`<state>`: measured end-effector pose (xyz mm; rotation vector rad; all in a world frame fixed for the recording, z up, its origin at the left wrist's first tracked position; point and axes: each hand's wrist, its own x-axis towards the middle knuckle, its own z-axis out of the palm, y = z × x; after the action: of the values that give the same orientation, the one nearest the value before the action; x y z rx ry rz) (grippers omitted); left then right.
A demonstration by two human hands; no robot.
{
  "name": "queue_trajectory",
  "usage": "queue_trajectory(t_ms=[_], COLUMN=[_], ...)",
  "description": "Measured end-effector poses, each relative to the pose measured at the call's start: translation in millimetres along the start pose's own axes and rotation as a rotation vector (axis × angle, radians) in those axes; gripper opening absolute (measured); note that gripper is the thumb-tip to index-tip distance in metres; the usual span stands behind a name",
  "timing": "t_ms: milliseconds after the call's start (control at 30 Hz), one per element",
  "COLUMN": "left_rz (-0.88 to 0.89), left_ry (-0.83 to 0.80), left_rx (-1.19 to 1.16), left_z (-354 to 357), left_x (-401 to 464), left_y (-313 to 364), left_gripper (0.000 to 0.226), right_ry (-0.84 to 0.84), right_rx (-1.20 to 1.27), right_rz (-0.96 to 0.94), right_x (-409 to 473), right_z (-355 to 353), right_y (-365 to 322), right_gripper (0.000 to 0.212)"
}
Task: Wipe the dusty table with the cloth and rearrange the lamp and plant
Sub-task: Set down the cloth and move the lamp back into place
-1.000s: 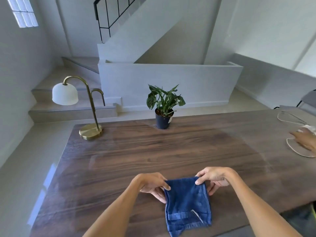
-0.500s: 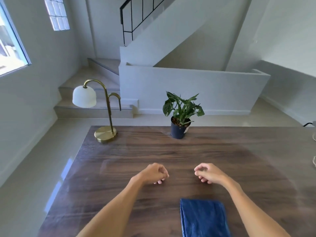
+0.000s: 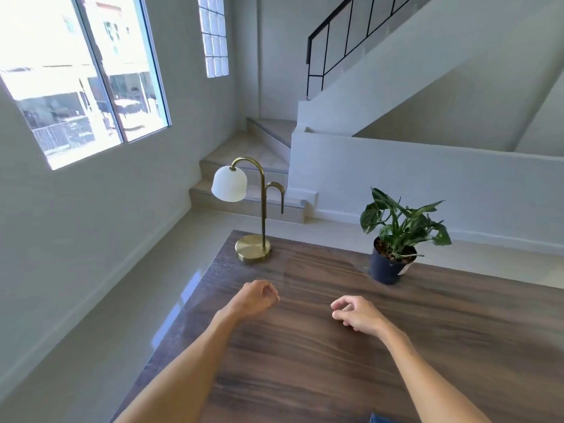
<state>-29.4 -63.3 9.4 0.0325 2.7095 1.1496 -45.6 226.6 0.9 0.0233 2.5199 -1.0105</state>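
Observation:
A brass lamp [image 3: 252, 251] with a white shade stands on the far left corner of the dark wooden table [image 3: 335, 346]. A leafy plant in a dark pot [image 3: 389, 264] stands to its right near the far edge. My left hand [image 3: 254, 299] hovers over the table a little in front of the lamp, its fingers curled and holding nothing. My right hand [image 3: 355, 312] hovers in front and to the left of the plant, fingers loosely curled, also holding nothing. Only a blue corner of the cloth [image 3: 380, 419] shows at the bottom edge.
The table's left edge [image 3: 171, 331] drops to a glossy pale floor [image 3: 91, 315]. Stairs [image 3: 253, 166] and a low white wall [image 3: 427, 178] lie beyond the far edge. A large window [image 3: 76, 71] fills the left wall.
Both hands let go of the blue cloth, left it on the table's near edge, and moved forward toward the lamp and plant. The view swung up and to the left.

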Motion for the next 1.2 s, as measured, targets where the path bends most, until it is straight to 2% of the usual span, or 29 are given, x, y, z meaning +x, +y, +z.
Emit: queue_trajectory(t_ms=[200, 433, 567, 700, 867, 1200], left_rz=[-0.072, -0.023, 0.009, 0.067, 0.124, 0.172], left_ry=[0.132, 0.217, 0.256, 0.256, 0.24, 0.237], left_rx=[-0.018, -0.066, -0.087, -0.142, -0.137, -0.212], left_z=[-27, -58, -67, -72, -70, -78], left_x=[10, 60, 95, 125, 148, 173], left_y=[-31, -38, -37, -34, -34, -40], left_gripper=[0.018, 0.032, 0.048, 0.055, 0.051, 0.024], right_ry=[-0.045, -0.03, -0.026, -0.01, 0.036, 0.174], right_rx=[0.033, 0.204, 0.211, 0.197, 0.142, -0.029], right_rz=[-0.048, -0.001, 0.001, -0.011, -0.048, -0.135], right_x=[37, 80, 107, 134, 164, 194], right_z=[28, 43, 51, 62, 82, 114], right_y=[-46, -96, -120, -137, -157, -173], right_gripper=[0.015, 0.025, 0.031, 0.04, 0.052, 0.085])
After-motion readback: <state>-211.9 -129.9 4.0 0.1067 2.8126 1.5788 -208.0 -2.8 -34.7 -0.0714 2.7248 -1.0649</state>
